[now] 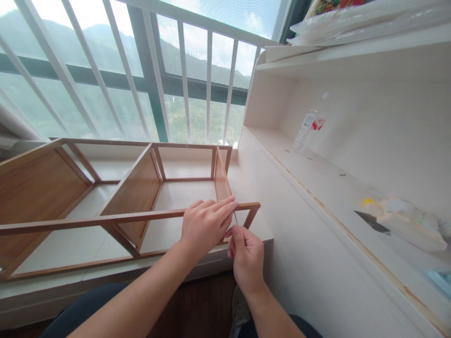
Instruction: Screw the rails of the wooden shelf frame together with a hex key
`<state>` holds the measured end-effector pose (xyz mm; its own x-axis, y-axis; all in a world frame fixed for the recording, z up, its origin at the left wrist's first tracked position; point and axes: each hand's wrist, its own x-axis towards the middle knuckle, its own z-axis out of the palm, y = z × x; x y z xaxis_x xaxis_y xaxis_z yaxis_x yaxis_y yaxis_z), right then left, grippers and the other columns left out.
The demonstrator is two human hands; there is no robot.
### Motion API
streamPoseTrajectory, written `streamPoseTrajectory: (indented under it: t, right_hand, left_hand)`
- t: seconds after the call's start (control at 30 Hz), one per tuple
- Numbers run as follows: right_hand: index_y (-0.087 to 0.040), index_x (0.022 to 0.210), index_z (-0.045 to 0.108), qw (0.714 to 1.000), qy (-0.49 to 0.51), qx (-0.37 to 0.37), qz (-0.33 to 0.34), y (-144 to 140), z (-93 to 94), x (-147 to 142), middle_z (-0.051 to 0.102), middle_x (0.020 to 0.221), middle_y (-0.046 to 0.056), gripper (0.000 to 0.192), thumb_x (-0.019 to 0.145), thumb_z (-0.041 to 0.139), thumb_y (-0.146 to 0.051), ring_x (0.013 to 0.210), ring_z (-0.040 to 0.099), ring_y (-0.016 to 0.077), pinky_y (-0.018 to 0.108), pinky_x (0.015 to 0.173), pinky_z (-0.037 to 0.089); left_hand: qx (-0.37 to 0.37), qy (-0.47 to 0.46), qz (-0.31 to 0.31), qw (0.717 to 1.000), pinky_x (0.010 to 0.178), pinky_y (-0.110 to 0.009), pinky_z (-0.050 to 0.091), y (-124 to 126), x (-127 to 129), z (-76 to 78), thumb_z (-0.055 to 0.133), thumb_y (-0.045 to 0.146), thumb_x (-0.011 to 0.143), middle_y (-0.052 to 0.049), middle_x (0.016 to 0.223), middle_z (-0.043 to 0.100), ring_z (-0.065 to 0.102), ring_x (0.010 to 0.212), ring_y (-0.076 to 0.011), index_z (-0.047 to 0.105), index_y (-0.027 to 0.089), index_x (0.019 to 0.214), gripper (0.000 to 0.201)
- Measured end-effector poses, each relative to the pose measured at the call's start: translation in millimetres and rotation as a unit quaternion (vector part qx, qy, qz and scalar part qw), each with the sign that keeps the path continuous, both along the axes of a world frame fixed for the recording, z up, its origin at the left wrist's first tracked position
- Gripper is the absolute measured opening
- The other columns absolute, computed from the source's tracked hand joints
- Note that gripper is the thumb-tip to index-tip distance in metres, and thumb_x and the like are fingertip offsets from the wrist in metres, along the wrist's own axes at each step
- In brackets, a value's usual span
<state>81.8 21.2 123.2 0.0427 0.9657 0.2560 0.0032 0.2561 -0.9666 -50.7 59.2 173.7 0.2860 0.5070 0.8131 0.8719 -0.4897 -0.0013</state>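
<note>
A brown wooden shelf frame [141,217] lies on its side on the white window ledge, its panels standing up between the rails. My left hand [207,223] is laid over the near upper rail by the right-hand end panel [221,176], gripping it, with the fingers pointing right and the thumb mostly hidden. Just below and to the right, my right hand [247,256] is closed in a pinch on a thin metal rod [236,218]. The rod's tip meets the rail beside my left fingertips; its exact kind is too small to make out.
White railings [185,80] and a window stand behind the frame. To the right, a white shelf unit [282,197] rises close to my right hand, holding a clear plastic bottle [310,124] and a blurred plastic bag [405,220]. My shoe [239,307] is on the dark floor.
</note>
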Motion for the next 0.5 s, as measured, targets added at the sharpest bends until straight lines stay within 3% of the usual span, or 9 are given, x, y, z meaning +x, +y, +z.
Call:
streamPoseTrajectory:
  t: [0.13,0.3,0.5]
  right_hand:
    - [-0.017,0.071,0.062,0.992,0.122,-0.041,-0.007,-1.5,-3.4,-11.9,0.039,0.046,-0.007,0.049,0.097,0.054,-0.058,0.043,0.036,0.0088,0.022,0.043,0.03]
    - [-0.017,0.071,0.061,0.96,0.27,-0.075,0.02,-0.8,-5.6,-21.2,0.033,0.046,-0.01,0.047,0.093,0.061,-0.058,0.04,0.028,0.0065,0.02,0.039,0.025]
    - [-0.019,0.075,0.063,0.913,0.379,-0.134,0.073,-7.1,11.2,-27.9,0.03,0.046,-0.011,0.042,0.088,0.067,-0.059,0.039,0.025,0.0058,0.019,0.038,0.021]
  left_hand:
    - [0.004,-0.002,0.0,1.0,0.066,-0.034,0.045,0.7,0.5,0.2,0.068,0.022,0.09,0.012,0.116,0.077,0.072,0.074,-0.0112,0.075,0.032,0.105,0.019]
    - [0.009,-0.004,-0.003,1.0,0.065,-0.033,0.045,0.0,1.5,2.3,0.066,0.021,0.091,0.01,0.114,0.078,0.072,0.073,-0.011,0.076,0.03,0.103,0.018]
    - [-0.012,0.001,-0.007,1.0,0.065,-0.033,0.047,-2.5,1.0,5.0,0.065,0.021,0.091,0.008,0.116,0.077,0.071,0.073,-0.0122,0.076,0.029,0.106,0.02]
